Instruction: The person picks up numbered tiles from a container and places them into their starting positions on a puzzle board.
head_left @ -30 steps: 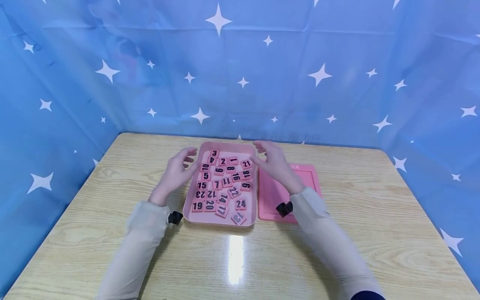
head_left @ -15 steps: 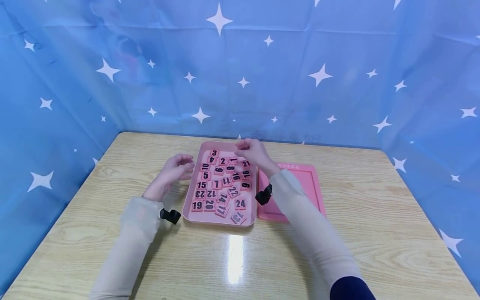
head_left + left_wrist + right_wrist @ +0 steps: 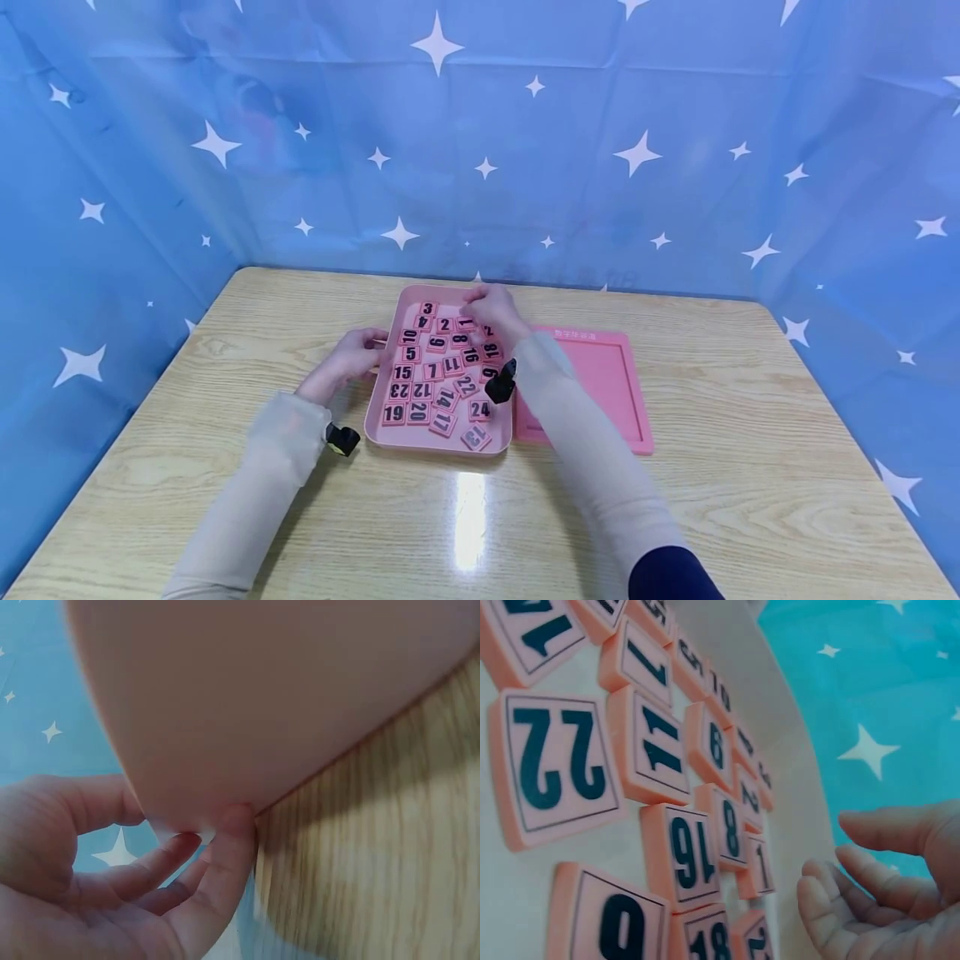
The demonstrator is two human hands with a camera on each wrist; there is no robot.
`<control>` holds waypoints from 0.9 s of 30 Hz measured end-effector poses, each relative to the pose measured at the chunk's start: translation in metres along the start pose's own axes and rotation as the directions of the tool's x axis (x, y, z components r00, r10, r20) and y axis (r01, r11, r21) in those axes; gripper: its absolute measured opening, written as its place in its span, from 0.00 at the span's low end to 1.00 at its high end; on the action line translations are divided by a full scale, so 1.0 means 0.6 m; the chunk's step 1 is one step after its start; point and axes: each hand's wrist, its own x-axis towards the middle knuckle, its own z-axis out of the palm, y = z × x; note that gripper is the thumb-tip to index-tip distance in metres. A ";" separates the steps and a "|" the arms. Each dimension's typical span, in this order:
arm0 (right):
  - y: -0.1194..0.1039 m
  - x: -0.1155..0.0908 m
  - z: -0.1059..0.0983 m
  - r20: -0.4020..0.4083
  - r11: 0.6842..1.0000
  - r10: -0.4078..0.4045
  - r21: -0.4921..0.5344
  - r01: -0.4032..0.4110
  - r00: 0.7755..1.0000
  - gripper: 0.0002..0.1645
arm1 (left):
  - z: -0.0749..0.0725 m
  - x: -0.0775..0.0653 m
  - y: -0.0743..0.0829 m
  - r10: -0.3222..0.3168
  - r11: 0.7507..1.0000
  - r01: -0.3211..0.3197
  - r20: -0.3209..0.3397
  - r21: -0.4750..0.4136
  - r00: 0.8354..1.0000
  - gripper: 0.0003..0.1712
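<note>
A pale pink tray (image 3: 378, 417) holds several pink number tiles, all lying face up. At its left side, my left hand (image 3: 351, 357) holds the wall: in the left wrist view, bent fingertips (image 3: 236, 825) press the outside and the thumb tip meets the rim. Over the far right part of the tray hovers my right hand (image 3: 493, 310), near the 1 tile (image 3: 464, 322). Its thumb and loosely bent fingers stand apart in the right wrist view, with nothing between them. The 21 tile (image 3: 489, 331) is partly covered by this hand.
Right of the tray lies a pink square frame board (image 3: 637, 400) with a raised edge, partly under my right forearm. Both sit on a wood-grain table (image 3: 750, 400). A blue star-patterned cloth (image 3: 570, 200) hangs behind and at the sides.
My right hand has moved left from the tray's right edge to above the tiles, and lowered. My left hand drew back slightly, then came to the tray's left wall. The tiles keep their places.
</note>
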 end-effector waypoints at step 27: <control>0.030 0.038 0.015 -0.028 0.989 0.009 -0.145 -0.013 1.000 0.20 | -0.017 0.003 -0.020 -0.003 0.997 0.007 0.052 -0.073 0.999 0.34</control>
